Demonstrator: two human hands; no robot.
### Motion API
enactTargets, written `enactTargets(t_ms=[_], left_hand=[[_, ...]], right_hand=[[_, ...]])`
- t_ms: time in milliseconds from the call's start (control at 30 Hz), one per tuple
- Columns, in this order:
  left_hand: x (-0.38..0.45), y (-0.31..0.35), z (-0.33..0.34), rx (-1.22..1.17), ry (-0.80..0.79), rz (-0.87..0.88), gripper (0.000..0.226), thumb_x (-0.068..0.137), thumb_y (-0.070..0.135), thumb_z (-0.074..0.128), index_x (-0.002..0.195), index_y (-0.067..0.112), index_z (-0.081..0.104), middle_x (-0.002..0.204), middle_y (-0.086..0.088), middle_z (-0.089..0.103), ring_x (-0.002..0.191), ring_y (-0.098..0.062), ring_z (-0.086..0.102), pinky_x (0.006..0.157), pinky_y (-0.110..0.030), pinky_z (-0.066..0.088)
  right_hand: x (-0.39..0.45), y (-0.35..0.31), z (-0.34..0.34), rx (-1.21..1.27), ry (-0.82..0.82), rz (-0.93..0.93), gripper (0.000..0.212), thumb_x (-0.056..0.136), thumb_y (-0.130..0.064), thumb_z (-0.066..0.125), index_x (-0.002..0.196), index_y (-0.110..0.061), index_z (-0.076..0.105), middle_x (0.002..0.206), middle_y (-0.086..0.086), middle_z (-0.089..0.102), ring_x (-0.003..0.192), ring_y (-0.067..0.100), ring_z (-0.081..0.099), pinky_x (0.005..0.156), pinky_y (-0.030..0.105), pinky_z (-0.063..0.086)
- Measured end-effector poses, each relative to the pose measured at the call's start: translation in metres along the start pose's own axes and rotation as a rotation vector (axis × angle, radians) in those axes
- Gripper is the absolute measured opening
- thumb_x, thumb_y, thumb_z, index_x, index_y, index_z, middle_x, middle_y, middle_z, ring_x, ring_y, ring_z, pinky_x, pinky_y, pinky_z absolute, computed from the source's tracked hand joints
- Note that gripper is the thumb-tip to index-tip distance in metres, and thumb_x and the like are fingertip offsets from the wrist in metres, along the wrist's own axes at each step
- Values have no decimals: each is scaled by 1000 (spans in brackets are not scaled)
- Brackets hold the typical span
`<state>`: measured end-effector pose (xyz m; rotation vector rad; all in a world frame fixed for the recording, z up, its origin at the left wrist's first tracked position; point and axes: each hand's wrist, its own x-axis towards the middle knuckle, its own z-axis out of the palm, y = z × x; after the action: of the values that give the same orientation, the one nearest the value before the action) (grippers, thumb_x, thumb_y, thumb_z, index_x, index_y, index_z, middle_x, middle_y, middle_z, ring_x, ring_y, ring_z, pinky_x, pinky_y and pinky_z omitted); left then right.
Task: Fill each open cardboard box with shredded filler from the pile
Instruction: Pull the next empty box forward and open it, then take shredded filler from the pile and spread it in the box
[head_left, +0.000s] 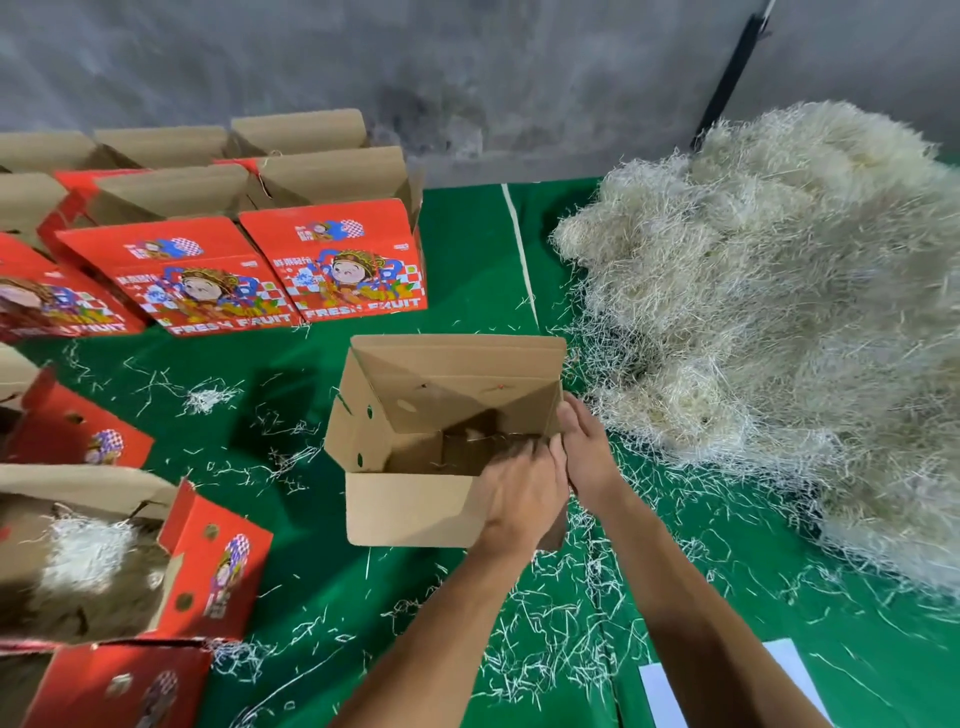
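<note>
Both hands (558, 475) grip the open box's (410, 506) near right corner.

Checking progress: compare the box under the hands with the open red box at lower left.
The centre box shows plain brown sides and holds no filler; the lower-left box shows a red printed side and holds white shreds. Both hands, left and right, are at the centre box; nobody touches the other. Both stand open.

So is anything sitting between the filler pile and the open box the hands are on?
Nothing visible does. The pile lies just right of the open box, with only loose shreds on the green cloth between. The right hand and left hand are at the box's near right corner.
</note>
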<state>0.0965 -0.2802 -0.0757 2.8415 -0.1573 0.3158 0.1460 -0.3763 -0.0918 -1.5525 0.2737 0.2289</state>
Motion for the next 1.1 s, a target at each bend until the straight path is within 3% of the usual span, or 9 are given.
enactTargets(t_ms=[133,233,367,467,633,733,800,933,1100], left_hand=[[15,13,7,-148,109,22,11,100,19,38,97,23,48,99,5,55,91,-17,50,81,-32,43],[38,49,7,-260,65,239,34,83,0,48,111,19,50,122,3,53,110,-16,49,95,-33,43],[72,99,23,-428,-149,381,51,80,-9,53,124,15,44,139,-2,42,126,-19,44,104,-34,46],[95,129,56,-476,-255,192,59,89,13,61,141,18,34,144,-5,39,127,-19,43,104,-39,46],[134,150,124,-424,-471,-243,61,97,41,52,143,47,14,156,-5,20,136,-34,35,102,-58,41],[153,156,153,-542,-496,-349,52,99,50,44,145,47,20,134,-7,48,95,-21,62,70,-37,58],[157,160,166,-641,-513,-347,48,100,48,45,144,49,26,128,0,54,79,-6,57,57,-20,50],[152,160,183,-626,-529,-369,48,93,66,41,138,55,30,149,2,41,117,-11,37,90,-30,33],[142,164,173,-753,-659,-612,75,82,70,56,146,45,27,157,-1,28,140,-31,33,111,-57,30]], right_hand=[[2,-5,-13,125,8,74,25,103,-13,50,121,-17,66,110,4,74,100,14,70,88,25,54],[-2,-19,-46,157,27,-39,27,100,-7,48,98,-19,72,90,2,74,85,16,70,73,23,56],[0,-39,-109,-122,155,-186,27,101,-15,47,108,-36,63,95,-25,72,92,-6,67,73,10,51],[15,-33,-155,-323,210,-174,34,104,-21,47,135,-31,56,128,-13,65,107,2,62,78,9,47],[55,-1,-205,-595,266,-56,49,102,-32,52,149,-21,41,154,7,40,125,24,52,110,51,42],[86,20,-214,-615,235,-20,48,104,-28,47,150,-19,38,157,9,34,142,29,37,116,52,34],[98,36,-209,-451,224,58,47,105,-30,44,149,-14,37,153,13,39,139,31,42,112,51,41],[98,61,-196,-269,332,37,33,108,-34,38,119,-10,57,113,16,66,106,35,66,79,35,58],[68,66,-182,135,332,154,43,104,-54,32,117,-30,66,133,4,64,115,11,63,88,33,58]])
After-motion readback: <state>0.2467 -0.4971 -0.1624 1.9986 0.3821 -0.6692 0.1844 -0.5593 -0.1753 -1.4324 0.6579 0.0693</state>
